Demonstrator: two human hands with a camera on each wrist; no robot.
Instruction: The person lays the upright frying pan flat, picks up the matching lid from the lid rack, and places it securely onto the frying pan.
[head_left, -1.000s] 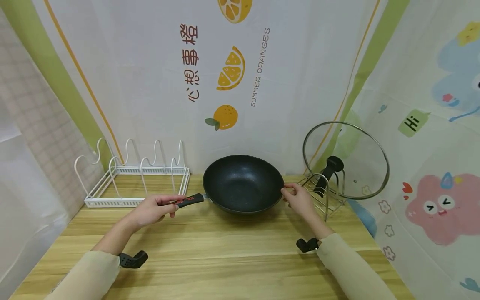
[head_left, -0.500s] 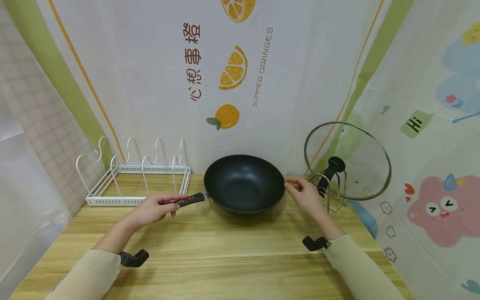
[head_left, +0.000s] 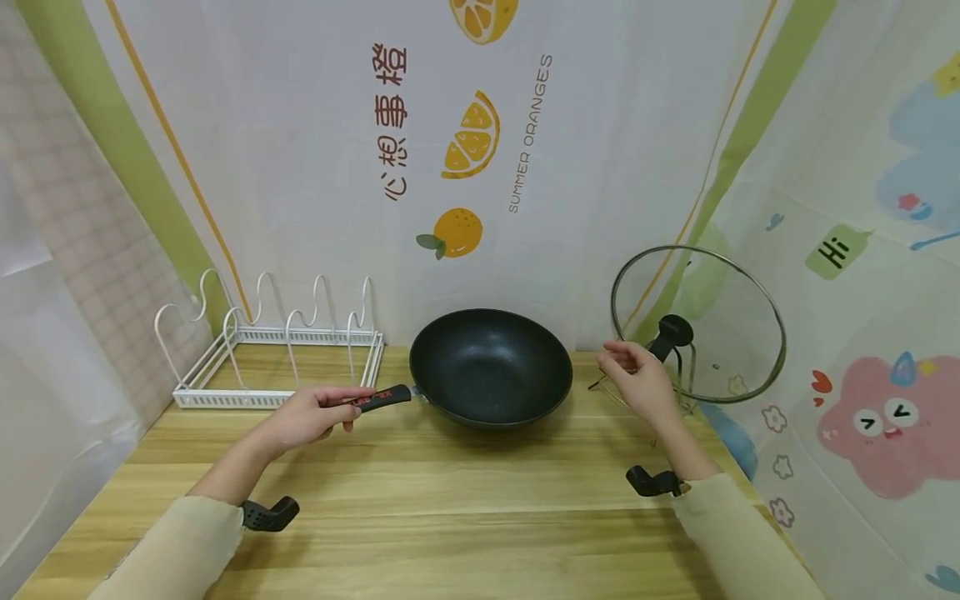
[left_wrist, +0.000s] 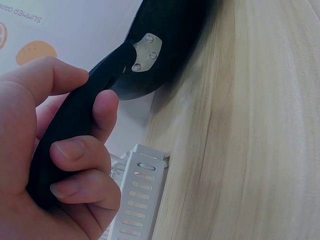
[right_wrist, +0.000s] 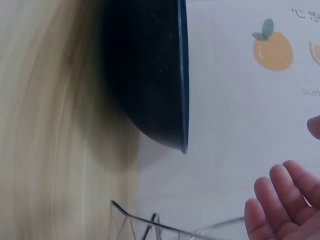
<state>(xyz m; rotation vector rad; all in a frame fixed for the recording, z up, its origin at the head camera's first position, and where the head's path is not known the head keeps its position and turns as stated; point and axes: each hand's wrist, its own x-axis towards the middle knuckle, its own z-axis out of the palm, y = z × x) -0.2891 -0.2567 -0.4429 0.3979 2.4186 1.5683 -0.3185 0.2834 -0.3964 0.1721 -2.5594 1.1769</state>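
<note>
A black wok [head_left: 491,367] stands on the wooden table, its handle pointing left. My left hand [head_left: 311,419] grips that handle [left_wrist: 75,115], with several fingers curled round it in the left wrist view. My right hand [head_left: 641,379] is off the wok, to the right of its rim, fingers loosely bent and holding nothing. In the right wrist view the same hand [right_wrist: 285,205] shows a gap between thumb and fingers. Just behind it, the glass lid [head_left: 723,312] with its black knob [head_left: 675,330] leans upright in a wire rack [head_left: 611,392], which the hand partly hides.
A white rack [head_left: 232,400] with several curved dividers stands at the back left, beside the left hand. The wooden table [head_left: 442,525] stretches in front of the wok. Printed curtains [head_left: 315,167] hang close behind and along both sides.
My right hand has let go of the wok's right rim and moved right, in front of the lid's rack. The left hand keeps its grip on the handle. The view has shifted slightly.
</note>
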